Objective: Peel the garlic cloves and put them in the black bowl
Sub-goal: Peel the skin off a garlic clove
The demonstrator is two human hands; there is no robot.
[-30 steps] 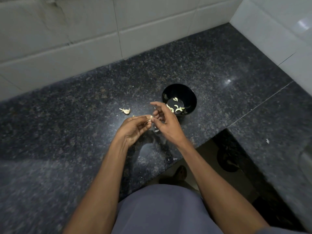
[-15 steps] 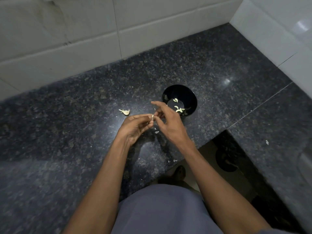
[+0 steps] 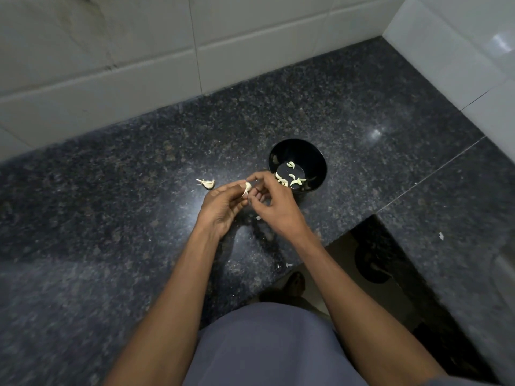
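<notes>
Pinching one garlic clove (image 3: 247, 188) — tip down-left — both hands' fingertips (image 3: 250, 178).

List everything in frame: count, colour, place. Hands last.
black bowl: one, black, on the counter just beyond the right hand
peeled cloves: several, pale yellow-green, inside the bowl; exact count unclear
held garlic clove: one, whitish, pinched between both hands' fingertips, left of the bowl
garlic piece on counter: one, pale with papery skin, left of the hands
skin flecks: a few, white, scattered on the counter near the hands
counter: one, dark speckled granite, L-shaped
wall tiles: white, behind and to the right
grey garment: one, bottom centre
left hand: holds the clove
right hand: fingertips pinch the same clove
</notes>
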